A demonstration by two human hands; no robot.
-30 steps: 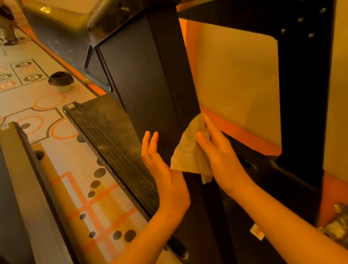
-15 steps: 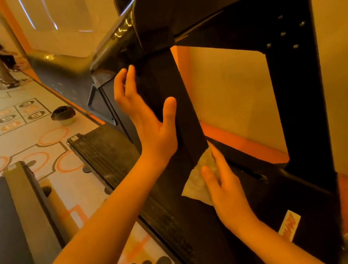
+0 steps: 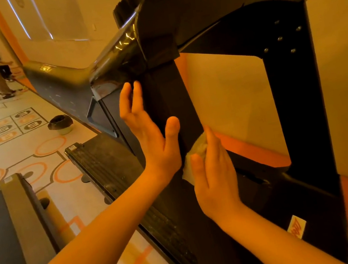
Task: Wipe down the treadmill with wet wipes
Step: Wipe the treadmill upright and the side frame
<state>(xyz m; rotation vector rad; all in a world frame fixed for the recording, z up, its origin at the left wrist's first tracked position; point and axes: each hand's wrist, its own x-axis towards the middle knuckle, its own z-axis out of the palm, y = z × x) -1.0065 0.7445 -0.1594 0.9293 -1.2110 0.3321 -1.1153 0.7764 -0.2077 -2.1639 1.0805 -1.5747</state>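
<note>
Head view, close, downward onto treadmill upright (image 3: 171,109).

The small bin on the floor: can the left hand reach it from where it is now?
Probably not. The left hand lies flat on the treadmill post, while the bin stands well beyond the treadmill deck.
</note>
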